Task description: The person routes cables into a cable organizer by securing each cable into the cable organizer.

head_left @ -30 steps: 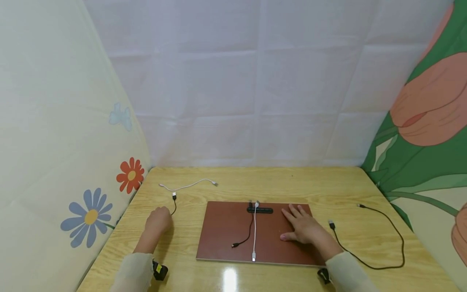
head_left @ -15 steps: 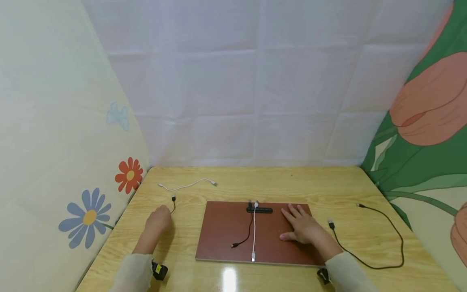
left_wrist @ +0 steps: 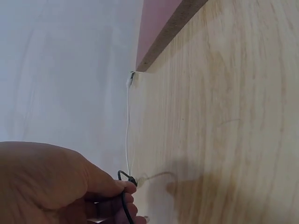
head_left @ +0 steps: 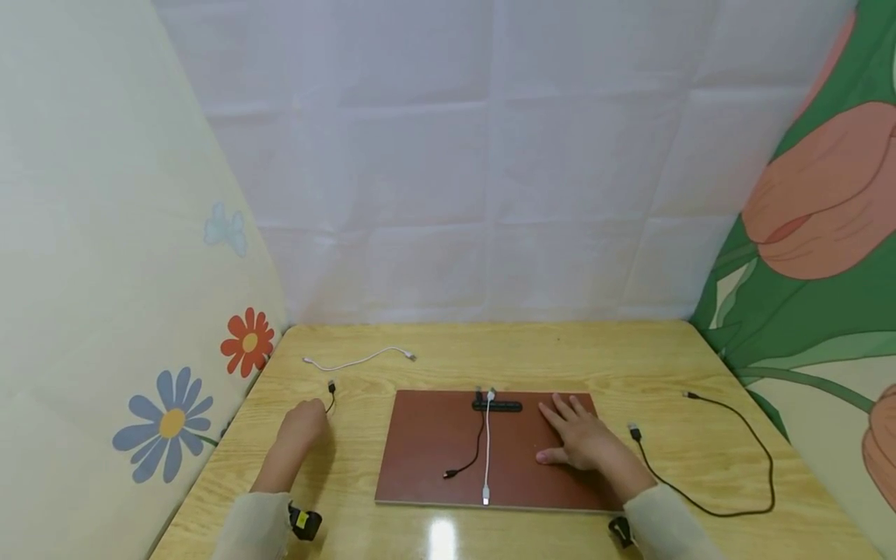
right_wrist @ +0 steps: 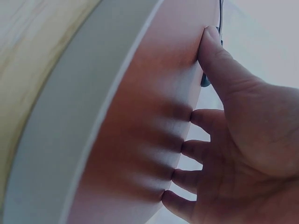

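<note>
At the table's left side my left hand [head_left: 302,428] pinches a thin black USB cable [left_wrist: 125,205] between thumb and fingers. The cable's plug [head_left: 332,386] points away beyond the fingertips, and the rest is mostly hidden by the hand. My right hand [head_left: 584,443] rests with spread fingers on the right part of a reddish-brown board [head_left: 420,443]. Just left of its fingertips, near the board's far edge, is a black slotted strip [head_left: 509,407]. A short black cable [head_left: 479,445] and a white USB cable [head_left: 488,455] run from the strip toward the near edge.
Behind the left hand a white cable [head_left: 360,361] lies on the wooden table [head_left: 560,358]. A longer black USB cable [head_left: 772,474] curves over the table right of the board. A white cloth [head_left: 420,155] hangs behind the table, with patterned cloths at both sides.
The plug above my left fingers has turned slightly; its bright metal face shows darker now. The right hand has stayed in place on the board.
</note>
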